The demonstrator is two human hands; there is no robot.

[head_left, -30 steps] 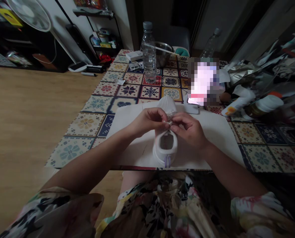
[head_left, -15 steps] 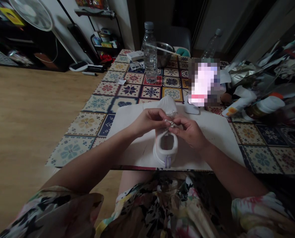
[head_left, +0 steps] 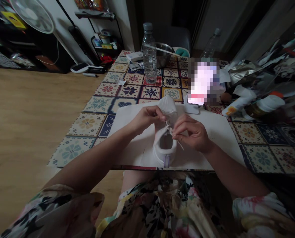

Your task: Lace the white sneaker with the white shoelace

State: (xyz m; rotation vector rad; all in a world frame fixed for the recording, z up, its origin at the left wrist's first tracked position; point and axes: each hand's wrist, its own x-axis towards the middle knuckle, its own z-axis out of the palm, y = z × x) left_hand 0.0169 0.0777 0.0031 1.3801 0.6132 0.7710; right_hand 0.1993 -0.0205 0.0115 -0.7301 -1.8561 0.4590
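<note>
Lace: your fingertips were bunched together a moment ago, now parted; the thin white cord lace (head_left: pixel 169 128) shows its crossing, apparently being drawn both ways.
Left: your left hand (head_left: pixel 149 115) has thumb and finger pinched on one strand.
Right: your right hand (head_left: pixel 193 132) pinches the near side (loose tip hangs below it).
Shoe: white low-cut shoe with purple heel stripes (head_left: pixel 158 142), between your hands, toe beyond them, opening nearer you.
</note>
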